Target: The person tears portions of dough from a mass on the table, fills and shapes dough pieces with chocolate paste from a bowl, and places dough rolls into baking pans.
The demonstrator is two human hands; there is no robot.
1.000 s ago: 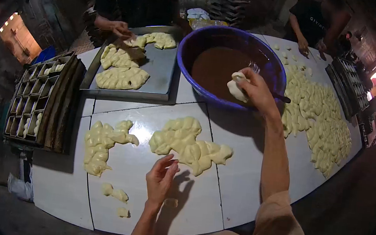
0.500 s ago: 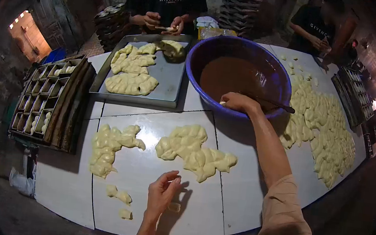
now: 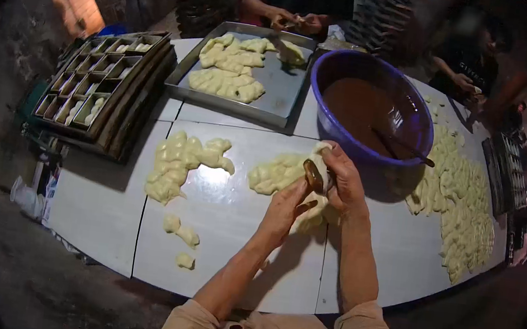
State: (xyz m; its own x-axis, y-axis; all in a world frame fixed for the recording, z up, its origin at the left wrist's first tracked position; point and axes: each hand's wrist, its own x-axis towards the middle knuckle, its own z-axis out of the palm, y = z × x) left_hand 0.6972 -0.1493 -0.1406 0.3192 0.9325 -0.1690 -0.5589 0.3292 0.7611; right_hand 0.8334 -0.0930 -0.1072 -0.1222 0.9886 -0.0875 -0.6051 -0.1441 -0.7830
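My right hand (image 3: 347,182) has its fingers closed round a pale piece of dough (image 3: 324,153), held above the table in front of the purple basin. A glossy brown lump (image 3: 314,175) lies against the dough, seemingly some of the brown paste. My left hand (image 3: 281,211) meets it from the other side, thumb and fingers against the same piece; its fingertips are partly hidden. Below my hands spreads a cluster of dough pieces (image 3: 273,173), partly covered by them. The purple basin (image 3: 333,127) holds brown paste (image 3: 361,107) with a dark stick (image 3: 402,148) resting across its rim.
More dough (image 3: 176,161) and small scraps (image 3: 185,261) lie to the left. A metal tray (image 3: 277,101) carries shaped dough. Divided boxes (image 3: 91,83) are stacked at the left edge. Many dough pieces (image 3: 461,200) cover the right side. Two people work across the table (image 3: 202,248).
My right hand has come back from the basin's rim towards me. My left hand has risen from the table to meet it at the dough. The view has shifted.
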